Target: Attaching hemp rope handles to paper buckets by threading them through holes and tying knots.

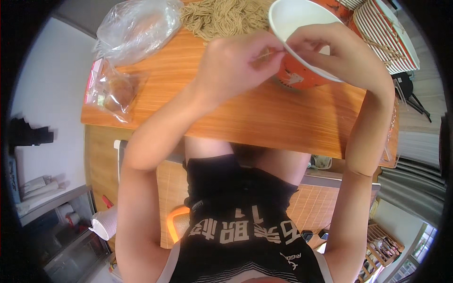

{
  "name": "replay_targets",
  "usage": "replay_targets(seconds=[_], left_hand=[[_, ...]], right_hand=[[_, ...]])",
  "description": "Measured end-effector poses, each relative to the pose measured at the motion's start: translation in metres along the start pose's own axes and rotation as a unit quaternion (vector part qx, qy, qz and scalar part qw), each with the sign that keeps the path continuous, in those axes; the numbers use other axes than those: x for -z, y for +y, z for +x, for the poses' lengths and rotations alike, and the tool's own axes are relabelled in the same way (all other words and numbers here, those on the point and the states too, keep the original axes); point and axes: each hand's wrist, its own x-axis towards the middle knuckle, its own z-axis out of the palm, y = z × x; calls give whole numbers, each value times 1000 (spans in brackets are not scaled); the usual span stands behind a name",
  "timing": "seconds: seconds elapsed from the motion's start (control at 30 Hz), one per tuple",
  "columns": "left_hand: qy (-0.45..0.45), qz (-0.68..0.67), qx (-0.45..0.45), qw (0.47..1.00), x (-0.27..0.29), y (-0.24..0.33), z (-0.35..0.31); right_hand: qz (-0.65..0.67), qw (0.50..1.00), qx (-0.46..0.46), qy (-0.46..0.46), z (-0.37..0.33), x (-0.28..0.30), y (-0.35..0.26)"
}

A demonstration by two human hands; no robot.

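Observation:
An orange paper bucket (302,75) with a white inside and a printed pattern leans on the table in front of me, its mouth tilted. My left hand (238,66) is at the bucket's left rim, thumb and fingers pinched on a thin tan cord (265,55). Over the bucket's mouth bends my right hand (337,49), its fingers curled together inside, close to the wall by my left fingertips. Whatever those fingers hold is hidden. Behind my left hand lies a loose pile of tan cords (222,16).
Nested white-and-orange buckets (384,37) with tan cords across them lie at the far right. A clear plastic bag (139,30) is at the back left. Nearer me sits a wrapped round brown item (117,94). The wooden table's (264,127) front edge runs above my lap.

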Motion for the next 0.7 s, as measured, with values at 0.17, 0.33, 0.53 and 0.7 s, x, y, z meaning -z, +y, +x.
replay_targets(seconds=[0.17, 0.33, 0.53, 0.7], left_hand=[[-9, 11, -17, 1000, 1, -2, -2], [-16, 10, -4, 1000, 1, 1, 0], [-34, -16, 38, 999, -1, 0, -1], [-70, -89, 138, 984, 6, 5, 0]], right_hand=[[-1, 1000, -20, -20, 8, 1, -8], [-23, 999, 27, 30, 8, 3, -7], [-81, 992, 2, 94, 3, 6, -13], [-189, 958, -45, 213, -4, -11, -46]])
